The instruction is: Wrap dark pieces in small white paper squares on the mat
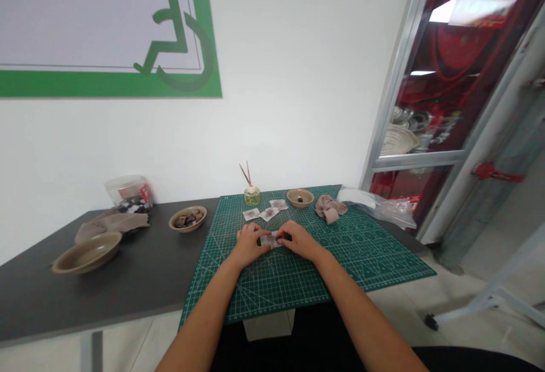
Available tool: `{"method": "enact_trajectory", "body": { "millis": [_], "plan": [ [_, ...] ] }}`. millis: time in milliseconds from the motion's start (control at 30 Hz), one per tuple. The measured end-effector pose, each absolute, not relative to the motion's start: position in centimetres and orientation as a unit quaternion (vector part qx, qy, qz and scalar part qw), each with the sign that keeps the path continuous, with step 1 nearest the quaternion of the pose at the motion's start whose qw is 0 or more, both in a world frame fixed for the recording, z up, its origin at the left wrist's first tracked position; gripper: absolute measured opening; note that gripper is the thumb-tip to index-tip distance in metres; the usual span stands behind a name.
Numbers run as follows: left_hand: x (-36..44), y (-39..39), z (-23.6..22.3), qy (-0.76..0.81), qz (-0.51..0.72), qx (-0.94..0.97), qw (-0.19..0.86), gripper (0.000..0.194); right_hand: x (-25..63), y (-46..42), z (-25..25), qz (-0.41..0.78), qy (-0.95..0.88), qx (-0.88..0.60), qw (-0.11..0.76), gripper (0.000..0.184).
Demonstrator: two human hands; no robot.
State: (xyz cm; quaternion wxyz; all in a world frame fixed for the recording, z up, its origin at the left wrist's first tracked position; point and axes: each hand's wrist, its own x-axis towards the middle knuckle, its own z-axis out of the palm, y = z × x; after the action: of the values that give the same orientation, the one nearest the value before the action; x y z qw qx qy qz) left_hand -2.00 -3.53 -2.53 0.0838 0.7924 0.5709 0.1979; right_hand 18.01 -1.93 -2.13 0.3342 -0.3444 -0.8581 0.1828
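Over the green cutting mat, both hands meet at a small whitish square packet, which looks like a paper or clear bag. My left hand is closed, thumb and forefinger on the packet's left side. The fingers of my right hand are pinched at its right side, over something small and dark that I cannot make out. Just beyond lie three similar squares with grey prints, among them a printed square. A tan bowl behind my right hand holds a small dark piece.
A crumpled brown cloth and a clear plastic bag lie right. A reed diffuser stands at the back. Left are a bowl of brown pieces, another bowl, a cloth and a clear jar.
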Motion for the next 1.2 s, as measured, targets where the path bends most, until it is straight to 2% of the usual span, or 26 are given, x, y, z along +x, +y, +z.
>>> {"method": "enact_trajectory", "body": {
  "millis": [200, 333, 533, 733, 1033, 1200],
  "plan": [
    [-1.91, -3.53, -2.56, 0.575, 0.2, 0.789, 0.085, 0.037, 18.44, -1.8, -2.32, 0.166, -0.855, -0.359, 0.335, 0.011],
    [-1.91, -3.58, -2.54, 0.574, 0.204, 0.788, 0.086, 0.037, 17.85, -1.81, -2.51, 0.181, -0.859, -0.346, 0.33, 0.018],
    [-1.93, -3.44, -2.67, 0.573, 0.203, 0.789, 0.084, 0.037, 18.39, -1.62, -2.62, 0.17, -0.849, -0.361, 0.346, 0.011],
    [-1.93, -3.49, -2.56, 0.573, 0.196, 0.791, 0.081, 0.037, 17.89, -1.8, -2.24, 0.155, -0.876, -0.322, 0.323, 0.015],
    [-1.95, -3.54, -2.6, 0.571, 0.199, 0.793, 0.079, 0.037, 18.27, -1.98, -2.14, 0.179, -0.859, -0.346, 0.331, 0.022],
    [-1.94, -3.54, -2.51, 0.574, 0.193, 0.792, 0.082, 0.037, 18.12, -2.1, -1.94, 0.186, -0.851, -0.361, 0.332, 0.016]
  ]
}}
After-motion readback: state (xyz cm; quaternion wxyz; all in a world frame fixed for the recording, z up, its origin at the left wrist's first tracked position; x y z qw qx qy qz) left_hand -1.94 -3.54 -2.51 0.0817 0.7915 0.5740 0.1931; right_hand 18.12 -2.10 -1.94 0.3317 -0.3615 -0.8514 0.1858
